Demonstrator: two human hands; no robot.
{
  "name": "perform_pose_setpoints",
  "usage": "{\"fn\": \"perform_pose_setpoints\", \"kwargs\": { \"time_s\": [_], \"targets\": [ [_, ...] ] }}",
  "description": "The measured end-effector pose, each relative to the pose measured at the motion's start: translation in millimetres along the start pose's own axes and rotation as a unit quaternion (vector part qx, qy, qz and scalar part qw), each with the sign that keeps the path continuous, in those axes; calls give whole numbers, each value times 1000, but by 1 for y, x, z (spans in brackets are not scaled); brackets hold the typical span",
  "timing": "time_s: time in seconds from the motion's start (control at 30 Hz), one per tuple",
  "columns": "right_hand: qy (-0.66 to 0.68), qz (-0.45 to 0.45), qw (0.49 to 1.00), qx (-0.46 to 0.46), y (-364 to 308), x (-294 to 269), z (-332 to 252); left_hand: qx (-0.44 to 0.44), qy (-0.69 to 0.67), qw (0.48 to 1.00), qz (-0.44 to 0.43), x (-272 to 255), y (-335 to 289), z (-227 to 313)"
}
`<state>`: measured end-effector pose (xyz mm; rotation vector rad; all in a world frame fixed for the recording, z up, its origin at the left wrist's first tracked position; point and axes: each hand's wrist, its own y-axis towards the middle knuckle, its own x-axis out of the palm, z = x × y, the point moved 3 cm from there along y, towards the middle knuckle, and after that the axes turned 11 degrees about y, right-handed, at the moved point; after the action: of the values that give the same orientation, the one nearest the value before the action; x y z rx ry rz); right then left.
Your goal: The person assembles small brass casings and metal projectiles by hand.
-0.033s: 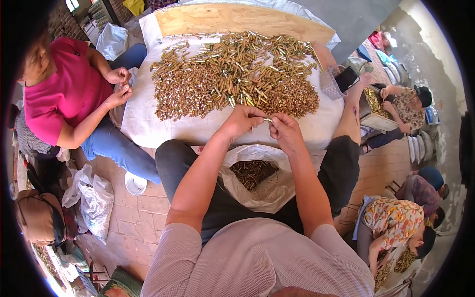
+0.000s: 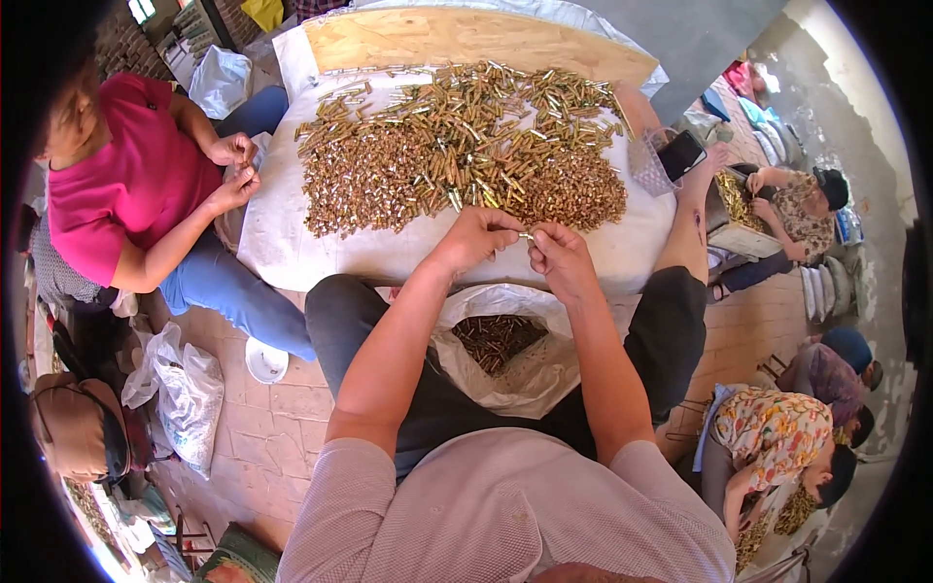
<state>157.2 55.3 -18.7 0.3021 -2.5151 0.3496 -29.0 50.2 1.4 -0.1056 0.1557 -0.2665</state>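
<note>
At the near edge of the white-covered table (image 2: 277, 238), my left hand (image 2: 478, 238) and my right hand (image 2: 564, 260) meet, fingertips pinched. Between them is a small, shiny brass-coloured metal piece (image 2: 526, 234); its exact kind is too small to make out. Just beyond my hands lie heaps of small brass-coloured metal pieces (image 2: 360, 189) and longer, slim tube-like metal pieces (image 2: 466, 126). Below my hands, between my legs, an open white sack (image 2: 554, 374) holds many thin, dark reddish-brown metal pieces (image 2: 496, 340).
A wooden board (image 2: 476, 39) edges the table's far side. At right are a mesh basket (image 2: 651, 165) and a dark phone (image 2: 682, 155). A person in a pink shirt (image 2: 136, 185) sits at left. A white bucket (image 2: 266, 360) and a filled plastic bag (image 2: 190, 398) stand on the floor.
</note>
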Motion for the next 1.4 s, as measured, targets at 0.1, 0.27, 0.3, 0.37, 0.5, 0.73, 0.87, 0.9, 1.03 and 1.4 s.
{"fn": "perform_pose_setpoints", "kwargs": {
  "time_s": [0.1, 0.27, 0.3, 0.37, 0.5, 0.73, 0.87, 0.9, 1.03, 1.4],
  "targets": [
    [5, 12, 1000, 8, -2, 1, -2, 2, -5, 1000, -1, 2, -1, 2],
    [51, -20, 998, 40, -3, -2, -4, 9, -30, 999, -19, 2, -1, 2],
    [56, -20, 997, 45, -3, -3, -4, 12, -33, 999, -22, 3, -1, 3],
    [50, -27, 997, 47, -3, -4, -6, 15, -36, 999, -24, 3, -1, 4],
    [36, -35, 998, 45, -2, -5, -5, 18, -26, 999, -20, 4, -3, 8],
    [102, -36, 993, 37, -3, -8, 5, 48, -41, 998, -9, 12, -6, 15],
    [109, -20, 994, 25, -10, 1, 0, 50, -49, 998, -4, 16, -7, 14],
    [93, -2, 995, 22, -13, 4, -5, 48, -54, 997, -11, 15, -6, 13],
    [22, -28, 999, 31, -23, 0, -13, 0, 50, 999, 18, -3, 6, 4],
    [-531, -73, 837, -109, -10, -36, -15, 146, 558, 807, 130, 37, 17, -2]
  ]
}}
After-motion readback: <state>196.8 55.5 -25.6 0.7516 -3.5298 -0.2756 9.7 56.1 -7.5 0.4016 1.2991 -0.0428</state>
